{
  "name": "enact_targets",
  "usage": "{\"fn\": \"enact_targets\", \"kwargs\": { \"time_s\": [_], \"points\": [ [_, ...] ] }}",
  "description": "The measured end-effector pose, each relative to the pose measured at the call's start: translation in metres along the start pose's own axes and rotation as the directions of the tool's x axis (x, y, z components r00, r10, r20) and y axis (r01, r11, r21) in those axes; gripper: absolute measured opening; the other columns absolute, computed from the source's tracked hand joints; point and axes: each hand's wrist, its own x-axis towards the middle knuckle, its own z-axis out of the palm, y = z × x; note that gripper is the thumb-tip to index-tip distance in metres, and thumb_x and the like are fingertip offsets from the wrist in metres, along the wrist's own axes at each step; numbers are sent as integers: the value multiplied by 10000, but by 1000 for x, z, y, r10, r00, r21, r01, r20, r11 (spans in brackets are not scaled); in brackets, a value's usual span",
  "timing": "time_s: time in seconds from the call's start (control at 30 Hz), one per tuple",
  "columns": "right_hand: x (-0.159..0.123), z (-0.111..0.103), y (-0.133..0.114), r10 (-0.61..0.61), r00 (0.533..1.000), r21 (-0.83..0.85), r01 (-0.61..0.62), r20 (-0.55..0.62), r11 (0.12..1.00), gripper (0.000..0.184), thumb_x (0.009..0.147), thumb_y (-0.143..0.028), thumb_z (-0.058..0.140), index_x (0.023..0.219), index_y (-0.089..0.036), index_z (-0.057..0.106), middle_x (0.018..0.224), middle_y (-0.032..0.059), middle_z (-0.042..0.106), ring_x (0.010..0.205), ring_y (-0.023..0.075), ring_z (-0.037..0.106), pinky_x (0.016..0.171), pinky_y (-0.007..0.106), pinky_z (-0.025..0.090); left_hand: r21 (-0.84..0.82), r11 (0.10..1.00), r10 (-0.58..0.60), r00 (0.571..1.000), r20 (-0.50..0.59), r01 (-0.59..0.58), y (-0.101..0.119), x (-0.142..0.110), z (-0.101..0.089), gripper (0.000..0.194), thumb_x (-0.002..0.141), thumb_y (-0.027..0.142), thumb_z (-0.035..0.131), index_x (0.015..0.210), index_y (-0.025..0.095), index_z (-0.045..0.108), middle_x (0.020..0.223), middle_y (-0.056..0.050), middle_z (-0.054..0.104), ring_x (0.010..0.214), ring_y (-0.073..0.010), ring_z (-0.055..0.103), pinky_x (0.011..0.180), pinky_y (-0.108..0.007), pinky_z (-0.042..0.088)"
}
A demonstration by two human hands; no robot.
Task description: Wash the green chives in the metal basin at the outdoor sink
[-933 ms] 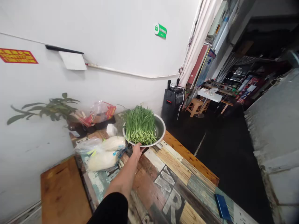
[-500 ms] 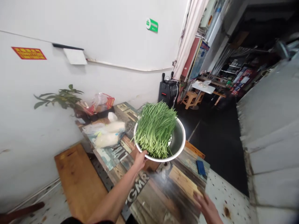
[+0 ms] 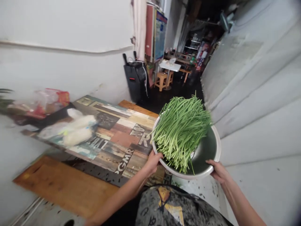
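A round metal basin (image 3: 209,153) is held up in front of me, past the right end of the table. Green garlic chives (image 3: 181,131) are heaped in it, filling its left and middle, with the pale cut ends toward me. My left hand (image 3: 154,159) grips the near left rim, thumb over the edge. On the near right rim my right hand (image 3: 217,169) is closed, its thumb inside and fingers underneath. The basin's bare inner wall shows at the right.
The patterned table (image 3: 115,138) bears plastic-wrapped white packages (image 3: 80,130) and a red-and-clear bag (image 3: 51,100). A wooden bench (image 3: 63,183) stands along its near side. Beyond are a black speaker (image 3: 136,80), a stool (image 3: 161,81) and a small white table (image 3: 170,66). Grey-white panels (image 3: 263,125) border the right.
The basin of chives has moved right, off from over the table. My right hand, free before, has taken hold of the rim. The view has turned to the right.
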Motion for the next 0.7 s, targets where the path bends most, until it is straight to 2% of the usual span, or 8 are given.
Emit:
{"fn": "enact_targets", "kwargs": {
  "time_s": [0.1, 0.2, 0.23, 0.27, 0.37, 0.5, 0.6, 0.7],
  "points": [
    [-33, -53, 25, -53, 991, 30, 57, -123, 998, 222, 493, -71, 713, 695, -139, 648, 633, 62, 702, 659, 255, 685, 667, 348, 578, 152, 982, -155, 946, 286, 115, 4, -7, -7, 533, 550, 215, 702, 1064, 208, 560, 760, 9, 634, 606, -132, 581, 571, -256, 478],
    [-67, -96, 46, -33, 978, 71, 49, -205, 996, 196, 475, -120, 742, 639, -125, 636, 593, 69, 686, 618, 258, 679, 624, 340, 571, 549, 834, -429, 691, 581, 57, 40, 22, -17, 660, 485, 249, 806, 1111, 194, 607, 869, -79, 697, 808, -237, 649, 726, -355, 504],
    [-78, -107, 53, -15, 972, 82, 35, -233, 996, 201, 465, -124, 747, 632, -124, 635, 580, 66, 682, 607, 256, 677, 613, 335, 570, 627, 778, -409, 719, 563, -48, 54, 39, -12, 570, 522, 309, 803, 1052, 171, 645, 883, -107, 705, 863, -256, 647, 773, -370, 495],
    [-88, -116, 59, 1, 965, 94, 25, -261, 995, 208, 455, -119, 747, 631, -123, 636, 573, 60, 679, 597, 253, 676, 604, 328, 569, 642, 746, -246, 824, 511, -176, 66, 57, -1, 473, 595, 414, 759, 988, 167, 669, 881, -119, 710, 898, -261, 639, 803, -371, 484],
    [-115, -132, 80, 29, 941, 137, 19, -336, 990, 231, 432, -88, 737, 639, -125, 643, 589, 49, 688, 602, 248, 679, 602, 315, 570, 658, 708, -156, 852, 500, -257, 81, 108, 66, 449, 813, 557, 521, 1068, 210, 646, 961, -98, 705, 1058, -218, 586, 930, -333, 420],
    [-141, -130, 114, 98, 914, 273, 14, -393, 962, 248, 417, -73, 738, 635, -136, 639, 631, 46, 703, 692, 265, 697, 667, 328, 579, 756, 591, -323, 775, 543, -282, 57, 138, 172, 494, 890, 555, 391, 1028, 160, 651, 658, -45, 631, 714, -170, 613, 769, -304, 480],
    [-160, -119, 141, 154, 878, 374, 30, -454, 927, 261, 417, -111, 774, 638, -141, 638, 649, 48, 709, 738, 273, 700, 711, 343, 578, 813, 441, -469, 675, 570, -381, 43, 123, 214, 399, 878, 482, 469, 856, 132, 659, 496, 14, 488, 485, -125, 491, 610, -263, 464],
    [-182, -109, 166, 200, 822, 437, 66, -533, 897, 310, 408, -145, 805, 680, -137, 656, 673, 54, 716, 759, 284, 699, 737, 365, 574, 677, 0, -484, 593, 644, -736, 39, 85, 224, 322, 888, 347, 470, 726, 133, 648, 555, -15, 533, 525, -133, 527, 618, -249, 451]
  ]
}}
